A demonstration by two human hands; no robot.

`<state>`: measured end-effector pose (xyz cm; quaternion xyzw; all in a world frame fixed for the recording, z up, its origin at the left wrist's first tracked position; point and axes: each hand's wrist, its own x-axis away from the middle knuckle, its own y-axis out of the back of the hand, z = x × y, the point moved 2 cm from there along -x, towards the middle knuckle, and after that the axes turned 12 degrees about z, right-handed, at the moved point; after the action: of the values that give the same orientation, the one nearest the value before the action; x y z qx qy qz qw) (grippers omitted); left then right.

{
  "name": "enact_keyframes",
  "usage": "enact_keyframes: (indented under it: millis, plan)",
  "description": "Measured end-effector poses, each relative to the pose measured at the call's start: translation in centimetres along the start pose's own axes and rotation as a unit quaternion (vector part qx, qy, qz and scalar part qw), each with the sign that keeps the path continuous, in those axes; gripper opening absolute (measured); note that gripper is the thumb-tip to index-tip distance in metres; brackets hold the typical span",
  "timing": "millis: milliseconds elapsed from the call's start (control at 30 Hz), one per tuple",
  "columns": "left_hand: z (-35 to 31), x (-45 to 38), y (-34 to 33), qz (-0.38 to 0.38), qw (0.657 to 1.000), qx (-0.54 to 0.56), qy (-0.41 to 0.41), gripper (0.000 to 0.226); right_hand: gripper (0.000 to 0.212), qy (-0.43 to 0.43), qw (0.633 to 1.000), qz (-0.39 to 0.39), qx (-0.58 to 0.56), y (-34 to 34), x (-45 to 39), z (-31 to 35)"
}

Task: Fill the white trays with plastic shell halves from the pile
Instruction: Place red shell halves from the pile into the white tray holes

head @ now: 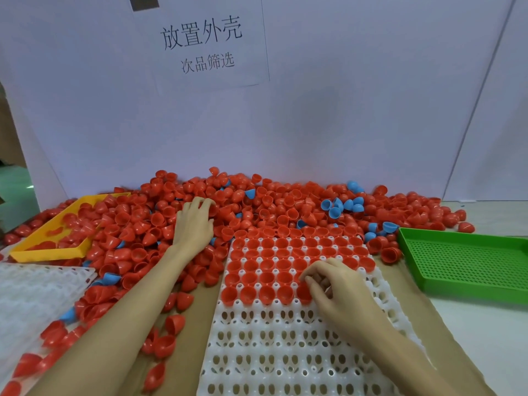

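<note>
My right hand pinches a red plastic shell half down into a cup of the white moulded plastic tray, at about 1 o'clock from the tray's middle. My left hand lies spread and relaxed on the heaped pile of red and blue shell halves at 11 o'clock; whether it holds one I cannot tell. These halves look light, thin, stiff and slick, so I judge the rim is best to grip. Seated ones point mouth-up, axis vertical. The far rows are filled, the near rows bare.
</note>
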<state>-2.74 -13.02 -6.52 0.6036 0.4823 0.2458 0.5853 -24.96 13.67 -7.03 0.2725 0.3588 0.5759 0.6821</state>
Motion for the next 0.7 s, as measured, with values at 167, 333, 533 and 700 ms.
enact_keyframes:
  millis: [167,333,533,700]
  plan:
    - [-0.4,0.2,0.6,-0.06,0.995,0.079,-0.017,0.017,0.018,0.001,1.0,0.008,0.005,0.1,-0.1,-0.1]
    - [-3.1,4.3,2.1,-0.094,0.974,0.198,-0.063,0.01,0.018,0.001,1.0,0.01,0.01,0.0,-0.1,0.0]
    - [-7.9,11.8,2.5,-0.021,0.918,0.37,-0.141,0.019,0.017,0.011,1.0,-0.02,-0.003,0.1,0.1,0.5]
    - [-10.2,14.7,2.4,0.036,0.892,0.403,-0.202,0.025,0.038,0.102,0.983,0.019,-0.152,1.1,0.7,1.9]
